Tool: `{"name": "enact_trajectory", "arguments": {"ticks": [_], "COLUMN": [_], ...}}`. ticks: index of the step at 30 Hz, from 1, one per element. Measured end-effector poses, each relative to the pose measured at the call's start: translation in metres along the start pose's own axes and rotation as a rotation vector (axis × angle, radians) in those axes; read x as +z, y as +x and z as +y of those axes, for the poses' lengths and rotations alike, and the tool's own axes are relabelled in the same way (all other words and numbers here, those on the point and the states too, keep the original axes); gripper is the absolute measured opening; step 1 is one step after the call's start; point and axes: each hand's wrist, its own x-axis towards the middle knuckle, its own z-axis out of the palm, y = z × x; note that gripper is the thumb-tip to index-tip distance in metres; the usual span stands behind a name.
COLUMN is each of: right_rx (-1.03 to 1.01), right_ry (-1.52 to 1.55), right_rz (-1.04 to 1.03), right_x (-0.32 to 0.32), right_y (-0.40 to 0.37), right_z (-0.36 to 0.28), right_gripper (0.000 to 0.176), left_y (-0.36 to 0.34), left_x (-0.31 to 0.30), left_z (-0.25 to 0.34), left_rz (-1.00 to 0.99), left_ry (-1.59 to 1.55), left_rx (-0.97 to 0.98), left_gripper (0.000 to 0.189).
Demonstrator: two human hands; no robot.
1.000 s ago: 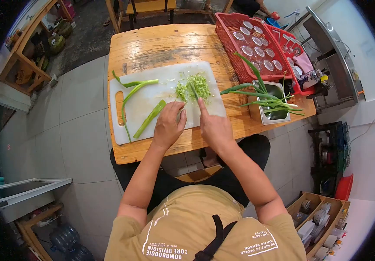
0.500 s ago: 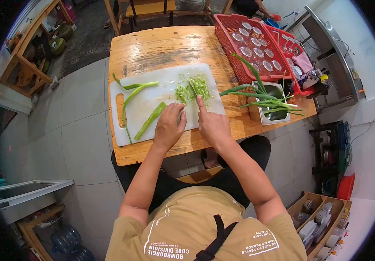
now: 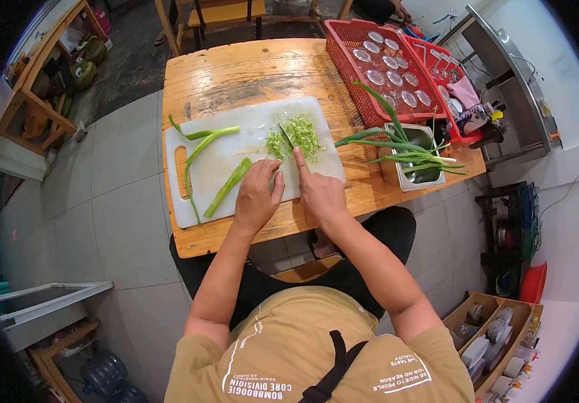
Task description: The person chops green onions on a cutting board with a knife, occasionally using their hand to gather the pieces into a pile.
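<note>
My right hand (image 3: 320, 191) grips a knife (image 3: 286, 136), its index finger laid along the blade's back. The blade lies in a pile of chopped green onion (image 3: 305, 135) on a white cutting board (image 3: 229, 149). Just left of it, my left hand (image 3: 259, 195) rests at the board's front edge with fingers bent and close together; whether they hold a piece is hidden. Beside that hand lies a thick green stalk (image 3: 227, 187). A longer onion stalk (image 3: 199, 149) curves over the board's left side.
Right of the board, green onions (image 3: 415, 152) lie across a metal container (image 3: 407, 186). Behind it stands a red basket (image 3: 348, 69) of clear-lidded cups, beside another red basket (image 3: 465, 136) with utensils and a pink cloth. At the back, part of another person (image 3: 378, 8) shows.
The knife and my right hand have moved slightly left across the chopped pile. My left hand has barely moved. The whole view has shifted a little.
</note>
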Motion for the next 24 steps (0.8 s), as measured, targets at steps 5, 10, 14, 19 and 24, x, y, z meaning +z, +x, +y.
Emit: {"name": "enact_trajectory", "arguments": {"ticks": [5, 10, 14, 19, 24], "right_rx": [0.024, 0.001, 0.063, 0.082, 0.115], "right_ry": [0.043, -0.010, 0.047, 0.099, 0.092], "right_rz": [-0.081, -0.055, -0.121, -0.094, -0.133], "right_x": [-0.034, -0.013, -0.022, -0.016, -0.024], "right_y": [0.000, 0.000, -0.002, -0.002, 0.000], "right_z": [-0.015, -0.009, -0.010, -0.003, 0.002], "right_gripper": [0.079, 0.081, 0.081, 0.072, 0.074], "left_y": [-0.002, 0.003, -0.001, 0.000, -0.001], "left_x": [0.000, -0.001, -0.002, -0.002, 0.000], "left_z": [-0.001, 0.000, 0.000, 0.000, -0.001], "left_rz": [-0.016, 0.005, -0.021, -0.007, -0.010], "left_ry": [-0.008, 0.004, 0.011, -0.003, 0.000], "left_rx": [0.005, 0.006, 0.003, -0.010, -0.008], "left_gripper": [0.020, 0.020, 0.020, 0.019, 0.019]}}
